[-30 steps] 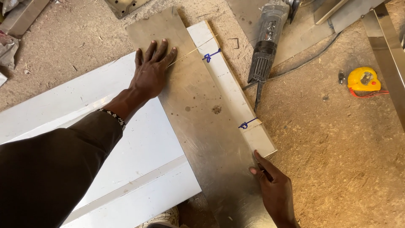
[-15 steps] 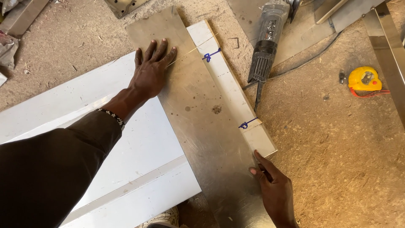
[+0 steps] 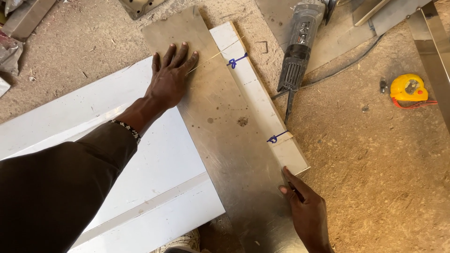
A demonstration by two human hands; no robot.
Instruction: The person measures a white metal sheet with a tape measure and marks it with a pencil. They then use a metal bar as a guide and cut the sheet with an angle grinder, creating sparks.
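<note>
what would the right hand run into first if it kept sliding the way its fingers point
The right hand points up along the metal strip's right edge. It would probably first meet the lower blue mark on the white board; beyond that, the way looks free.

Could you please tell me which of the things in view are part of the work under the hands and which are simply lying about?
In hand:
- long grey metal strip, left hand flat on it
- white board with blue marks beneath it
- right hand at the strip's near edge, holding a thin dark tool

Lying about:
- grey angle grinder
- yellow tape measure
- steel bar
</note>
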